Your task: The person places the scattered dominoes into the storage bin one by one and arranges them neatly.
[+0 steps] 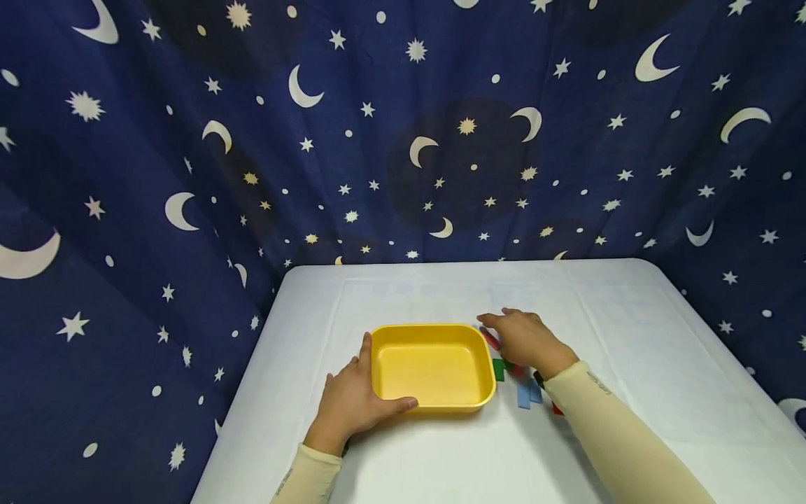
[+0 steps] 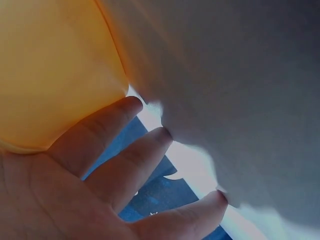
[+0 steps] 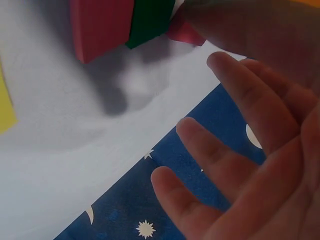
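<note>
A yellow tray (image 1: 434, 367) sits on the white table, its floor bare. At its left front corner my left hand (image 1: 352, 395) rests against it, index finger along the left side, thumb on the front rim. In the left wrist view the fingers spread out nearly straight beside the tray wall (image 2: 55, 65). Just right of the tray, my right hand (image 1: 529, 339) hovers over small flat blocks, fingers apart and loosely bent. A red block (image 3: 102, 30) and a green block (image 3: 152, 22) stand side by side near it; the thumb partly covers a smaller red piece (image 3: 185, 30).
Blue blocks (image 1: 524, 396) lie below the right wrist, and a red piece (image 1: 557, 410) shows partly under the forearm. A yellow piece (image 3: 6, 105) enters the right wrist view's left edge. A dark blue star-and-moon curtain (image 1: 378, 140) hangs behind the white table (image 1: 661, 378).
</note>
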